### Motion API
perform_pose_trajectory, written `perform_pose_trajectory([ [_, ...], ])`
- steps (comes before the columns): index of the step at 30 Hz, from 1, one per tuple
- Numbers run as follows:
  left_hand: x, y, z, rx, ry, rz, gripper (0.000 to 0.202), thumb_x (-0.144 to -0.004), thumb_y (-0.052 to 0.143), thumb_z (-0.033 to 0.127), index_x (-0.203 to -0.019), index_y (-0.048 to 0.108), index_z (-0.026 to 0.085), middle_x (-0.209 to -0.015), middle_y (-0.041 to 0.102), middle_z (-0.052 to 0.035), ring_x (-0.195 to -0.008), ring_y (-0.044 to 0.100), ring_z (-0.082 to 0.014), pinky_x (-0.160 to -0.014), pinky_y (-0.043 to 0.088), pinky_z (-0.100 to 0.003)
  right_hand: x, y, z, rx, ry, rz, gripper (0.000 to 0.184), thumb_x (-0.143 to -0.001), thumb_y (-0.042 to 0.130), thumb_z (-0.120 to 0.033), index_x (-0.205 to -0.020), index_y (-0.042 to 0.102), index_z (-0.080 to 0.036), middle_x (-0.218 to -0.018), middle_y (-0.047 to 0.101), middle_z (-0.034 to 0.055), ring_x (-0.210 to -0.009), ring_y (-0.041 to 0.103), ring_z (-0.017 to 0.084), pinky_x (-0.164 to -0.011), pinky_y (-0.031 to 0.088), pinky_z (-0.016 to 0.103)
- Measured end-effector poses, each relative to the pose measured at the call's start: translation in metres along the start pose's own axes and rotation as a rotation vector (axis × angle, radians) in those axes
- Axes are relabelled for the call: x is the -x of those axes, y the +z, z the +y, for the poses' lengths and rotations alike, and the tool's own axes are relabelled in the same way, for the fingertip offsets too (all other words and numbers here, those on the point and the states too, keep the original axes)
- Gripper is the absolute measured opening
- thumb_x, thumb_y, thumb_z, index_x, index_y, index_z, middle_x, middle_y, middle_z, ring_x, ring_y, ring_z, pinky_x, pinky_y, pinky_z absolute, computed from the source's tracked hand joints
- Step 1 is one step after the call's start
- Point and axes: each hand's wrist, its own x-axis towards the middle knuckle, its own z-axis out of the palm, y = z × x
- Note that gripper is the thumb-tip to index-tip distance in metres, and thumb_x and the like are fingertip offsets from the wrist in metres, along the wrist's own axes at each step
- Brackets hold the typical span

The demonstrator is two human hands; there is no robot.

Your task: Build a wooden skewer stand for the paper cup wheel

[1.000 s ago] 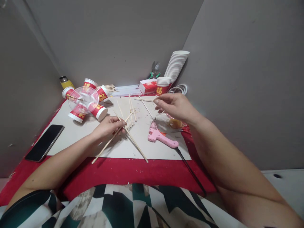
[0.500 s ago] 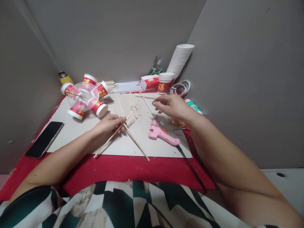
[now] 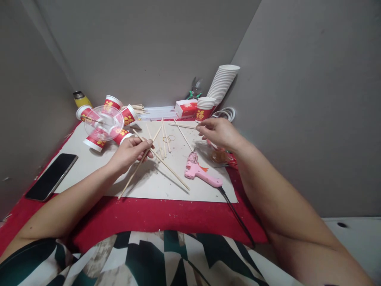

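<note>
My left hand (image 3: 130,151) is closed on two crossed wooden sticks (image 3: 166,167), held a little above the white board (image 3: 89,167). Fingers curled and pinched, my right hand (image 3: 218,132) hovers over the board's far right side near a loose stick (image 3: 184,137); what it pinches, if anything, is too small to make out. A pink glue gun (image 3: 200,172) lies on the board just below my right hand. More loose sticks (image 3: 165,135) and a small rubber band (image 3: 171,138) lie between my hands.
A wheel of red paper cups with a clear lid (image 3: 104,123) sits at the back left. A black phone (image 3: 51,176) lies on the red cloth (image 3: 154,216). Stacked white cups (image 3: 222,81), a red cup stack (image 3: 204,109), a red box (image 3: 185,108) and pliers (image 3: 195,89) stand by the back wall.
My left hand has lifted the crossed sticks and shifted them slightly left and back. My right hand stays over the board's right side, moved slightly right.
</note>
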Motion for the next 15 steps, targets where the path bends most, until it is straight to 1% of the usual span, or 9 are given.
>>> perform_pose_trajectory([
  [2,0.001,-0.001,0.003,-0.004,0.004,0.018,0.027,-0.08,0.068,0.037,-0.077,0.066,0.011,-0.058,0.066,-0.0038,-0.047,0.054,-0.0084,-0.047,0.039,-0.019,-0.008,0.0,-0.002,0.106,0.022,0.011,0.028,-0.09,0.052,-0.03,-0.097,0.073,-0.013,-0.088,0.075,0.0108,-0.074,0.07,0.021,-0.066,0.05,0.029],
  [4,0.001,0.0,0.003,-0.003,-0.013,0.014,0.027,-0.081,0.068,0.037,-0.074,0.065,0.011,-0.057,0.065,-0.0033,-0.047,0.054,-0.0081,-0.046,0.038,-0.018,-0.018,0.0,-0.005,0.252,0.048,0.008,0.03,-0.09,0.051,-0.031,-0.101,0.074,-0.014,-0.099,0.075,0.0115,-0.087,0.07,0.024,-0.074,0.05,0.031],
  [7,-0.002,0.002,-0.002,-0.007,-0.078,-0.004,0.024,-0.082,0.066,0.034,-0.073,0.065,0.011,-0.056,0.065,-0.0028,-0.043,0.051,-0.0065,-0.045,0.037,-0.017,-0.034,0.004,-0.005,0.456,0.087,-0.042,0.033,-0.092,0.047,-0.03,-0.109,0.072,-0.018,-0.112,0.073,0.0105,-0.104,0.066,0.027,-0.082,0.05,0.033],
  [9,-0.005,0.003,-0.007,-0.025,-0.131,-0.004,0.023,-0.084,0.064,0.032,-0.072,0.064,0.011,-0.056,0.066,-0.0031,-0.04,0.049,-0.0058,-0.043,0.036,-0.017,-0.046,0.01,-0.001,0.51,0.097,-0.085,0.034,-0.092,0.046,-0.03,-0.112,0.072,-0.02,-0.117,0.071,0.0096,-0.108,0.065,0.027,-0.084,0.049,0.033],
  [11,-0.008,0.004,-0.013,-0.047,-0.171,-0.009,0.026,-0.085,0.064,0.031,-0.068,0.063,0.011,-0.056,0.066,-0.0039,-0.039,0.049,-0.0059,-0.041,0.035,-0.017,-0.056,0.018,0.005,0.533,0.098,-0.12,0.034,-0.091,0.048,-0.029,-0.114,0.071,-0.02,-0.119,0.071,0.0108,-0.11,0.064,0.028,-0.086,0.049,0.033],
  [15,-0.014,0.002,-0.025,-0.055,-0.23,-0.095,0.027,-0.085,0.064,0.032,-0.067,0.065,0.012,-0.058,0.067,-0.0065,-0.039,0.051,-0.0069,-0.041,0.037,-0.018,-0.069,0.032,0.013,0.586,0.101,-0.184,0.037,-0.09,0.05,-0.027,-0.119,0.069,-0.017,-0.123,0.068,0.0155,-0.111,0.064,0.03,-0.089,0.049,0.036],
])
